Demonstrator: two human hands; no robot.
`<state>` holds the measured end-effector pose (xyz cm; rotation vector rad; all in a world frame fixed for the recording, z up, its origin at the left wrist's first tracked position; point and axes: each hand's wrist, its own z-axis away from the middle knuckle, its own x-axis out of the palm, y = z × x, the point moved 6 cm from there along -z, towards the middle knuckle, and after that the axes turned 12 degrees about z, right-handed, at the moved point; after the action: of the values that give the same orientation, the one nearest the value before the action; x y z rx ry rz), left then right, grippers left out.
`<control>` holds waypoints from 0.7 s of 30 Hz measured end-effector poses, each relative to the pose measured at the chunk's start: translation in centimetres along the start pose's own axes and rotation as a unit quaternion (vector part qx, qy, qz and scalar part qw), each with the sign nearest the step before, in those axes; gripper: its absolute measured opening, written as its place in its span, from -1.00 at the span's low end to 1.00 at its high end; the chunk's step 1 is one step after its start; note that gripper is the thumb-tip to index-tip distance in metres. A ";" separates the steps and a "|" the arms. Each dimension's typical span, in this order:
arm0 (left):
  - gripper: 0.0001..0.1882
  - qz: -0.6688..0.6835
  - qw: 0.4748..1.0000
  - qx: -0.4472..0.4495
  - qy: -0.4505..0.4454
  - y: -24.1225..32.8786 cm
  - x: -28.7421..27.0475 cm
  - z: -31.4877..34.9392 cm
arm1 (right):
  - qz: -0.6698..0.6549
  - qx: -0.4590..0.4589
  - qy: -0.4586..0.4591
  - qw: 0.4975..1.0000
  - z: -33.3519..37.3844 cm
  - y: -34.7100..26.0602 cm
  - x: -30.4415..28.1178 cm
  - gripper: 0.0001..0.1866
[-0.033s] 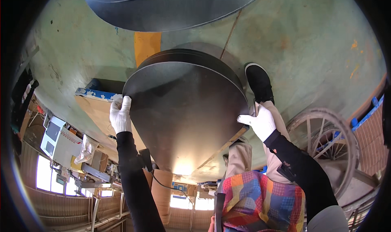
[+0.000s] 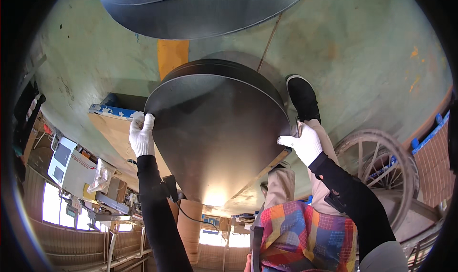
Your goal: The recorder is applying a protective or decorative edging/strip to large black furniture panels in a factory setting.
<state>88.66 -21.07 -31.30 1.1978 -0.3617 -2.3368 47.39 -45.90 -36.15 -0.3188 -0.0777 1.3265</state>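
A large dark sheet (image 2: 217, 114) with a rounded far edge lies in front of me, with a dark curved band showing beneath its rim. My left hand (image 2: 141, 136), in a white glove, pinches the sheet's left edge, thumb over the top. My right hand (image 2: 305, 141), also gloved in white, is closed at the right edge, its thumb reaching toward the sheet. A thin, metal-looking piece (image 2: 299, 128) stands up between its thumb and fingers; its kind is unclear. The fingers' undersides are hidden.
Another dark rounded piece (image 2: 200, 14) lies beyond on the green floor (image 2: 362, 47). A board with a chipped blue edge (image 2: 117, 110) is at the left. To the right stands a spoked wheel (image 2: 377, 162). A black shoe (image 2: 303, 98) is near the sheet. Machinery (image 2: 71, 167) stands lower left.
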 end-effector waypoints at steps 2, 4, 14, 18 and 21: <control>-0.55 -0.090 0.996 0.002 -0.005 0.8 0.1 0.1 | 0.016 0.000 -0.007 1.000 0.0 -0.1 0.0 -0.43; -0.54 -0.144 0.989 0.003 -0.017 2.7 0.9 0.7 | 0.032 0.001 -0.014 0.999 0.0 -0.2 -0.2 -0.43; -0.46 -0.209 0.945 0.180 -0.176 17.3 15.3 3.6 | -0.141 -0.080 0.130 0.978 -2.4 -7.6 -2.9 -0.60; -0.65 -0.213 0.876 0.371 -0.223 18.9 16.9 6.5 | 0.113 -0.320 0.261 0.904 -0.7 -15.4 -3.3 -0.60; -0.65 -0.248 0.775 0.504 -0.289 20.3 18.8 9.6 | 0.227 -0.302 0.234 0.896 -0.9 -16.1 -2.3 -0.53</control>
<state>77.54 -48.14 -29.65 0.9603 -1.9183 -3.0338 62.21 -51.61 -32.37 -1.2408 -0.0052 1.6310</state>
